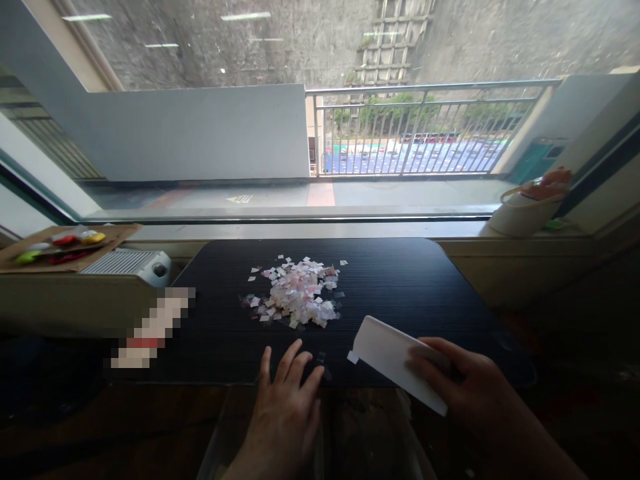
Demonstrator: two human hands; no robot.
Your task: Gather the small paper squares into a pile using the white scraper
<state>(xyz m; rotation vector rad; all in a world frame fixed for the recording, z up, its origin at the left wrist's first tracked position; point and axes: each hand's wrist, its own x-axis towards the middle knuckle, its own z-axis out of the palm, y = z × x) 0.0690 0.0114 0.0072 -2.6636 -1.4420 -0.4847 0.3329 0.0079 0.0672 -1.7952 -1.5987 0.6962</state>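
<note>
A loose heap of small square paper scraps (300,290), white and pale pink, lies on a dark wood-grain table (395,280). My left hand (290,393) is over the table's near edge with its fingers spread, holding nothing. Just beyond its fingertips lie a few clear, see-through bits. My right hand (457,373) grips a white flat panel (390,353) with a rounded corner, tilted above the near right part of the table. By the panel's left end is a single white scrap (353,357). The fingers on the panel's far side are partly hidden.
On the left, a brown board (120,233) carries several coloured items beside a white ridged appliance (130,267). A pixelated patch covers something at the table's left edge. Behind the table runs a window sill (320,231), with a white container (523,210) at its right end.
</note>
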